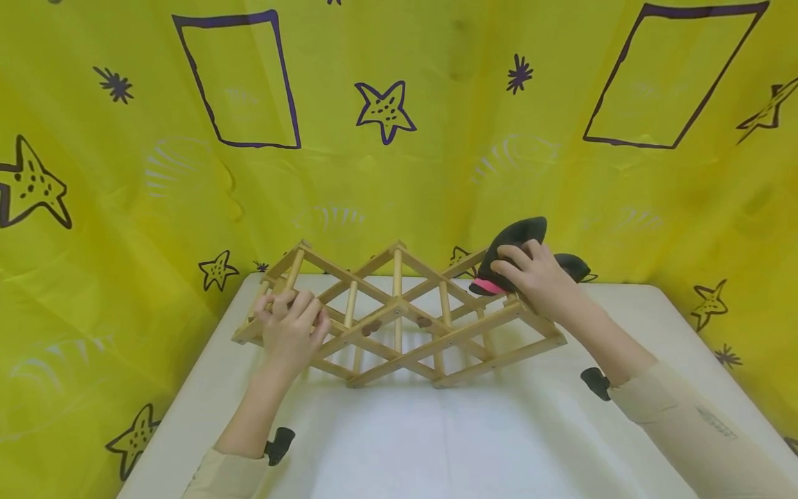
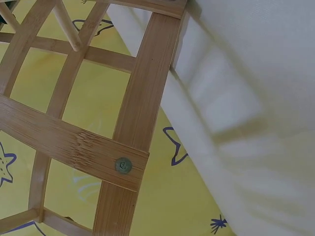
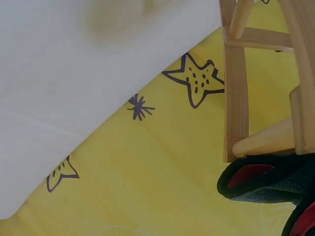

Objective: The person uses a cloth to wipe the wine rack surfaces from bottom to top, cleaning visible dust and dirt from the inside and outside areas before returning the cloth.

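A folding wooden lattice rack [image 1: 399, 305] with round dowels stands spread out on the white table. At its left end, my left hand [image 1: 293, 322] grips the frame with bent fingers. My right hand [image 1: 533, 274] holds a dark, hat-like cloth piece [image 1: 517, 235] with a pink edge at the rack's upper right end. In the right wrist view, the cloth [image 3: 266, 189] shows a red lining and lies right beside a dowel end of the rack [image 3: 236, 98]. The left wrist view shows a bolted corner of the rack [image 2: 152, 73]. Neither hand appears in the wrist views.
The white table [image 1: 399, 443] extends in front of the rack. Behind and on both sides hangs a yellow curtain [image 1: 436, 180] printed with stars and frames, close to the table's back edge. Small black devices [image 1: 280, 445] sit at both wrists.
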Tool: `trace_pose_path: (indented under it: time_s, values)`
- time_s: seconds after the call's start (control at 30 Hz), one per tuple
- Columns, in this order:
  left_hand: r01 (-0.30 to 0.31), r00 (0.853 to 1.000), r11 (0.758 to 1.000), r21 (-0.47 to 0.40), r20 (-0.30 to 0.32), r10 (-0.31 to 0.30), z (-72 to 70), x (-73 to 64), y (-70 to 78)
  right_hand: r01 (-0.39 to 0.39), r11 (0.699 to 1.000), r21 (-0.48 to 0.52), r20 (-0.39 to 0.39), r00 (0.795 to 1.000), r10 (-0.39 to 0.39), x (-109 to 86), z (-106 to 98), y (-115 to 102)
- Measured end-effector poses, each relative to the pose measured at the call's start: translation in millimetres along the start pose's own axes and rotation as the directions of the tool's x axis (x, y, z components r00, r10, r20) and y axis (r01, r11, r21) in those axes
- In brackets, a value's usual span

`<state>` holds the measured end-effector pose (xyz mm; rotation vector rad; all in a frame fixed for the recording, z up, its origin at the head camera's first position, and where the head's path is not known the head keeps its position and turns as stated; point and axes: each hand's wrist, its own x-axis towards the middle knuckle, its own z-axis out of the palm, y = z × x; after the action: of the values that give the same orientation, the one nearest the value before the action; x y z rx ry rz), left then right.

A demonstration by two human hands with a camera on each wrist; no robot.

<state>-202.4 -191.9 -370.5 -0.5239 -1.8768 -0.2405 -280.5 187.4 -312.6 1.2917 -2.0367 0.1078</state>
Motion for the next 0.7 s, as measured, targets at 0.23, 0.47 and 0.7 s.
trace_pose_path:
  time_s: [0.23,0.47,0.7]
  values:
    - [0.002,1.000,1.000,-0.011,-0.001,-0.002,0.7,0.5,-0.9,0.029,0.999,0.020,-0.017,0.999,-0.028,-3.7,-4.7,-3.1]
    - [-0.011,1.000,1.000,-0.017,-0.004,0.011,2.1,-0.1,-1.8,-0.047,0.997,-0.054,-0.026,0.999,0.045,1.3,6.6,6.9]
    - [-0.008,1.000,1.000,0.001,-0.002,0.008,1.4,-0.2,-1.8,-0.002,1.000,-0.024,-0.038,0.999,0.001,-1.8,4.9,3.7]
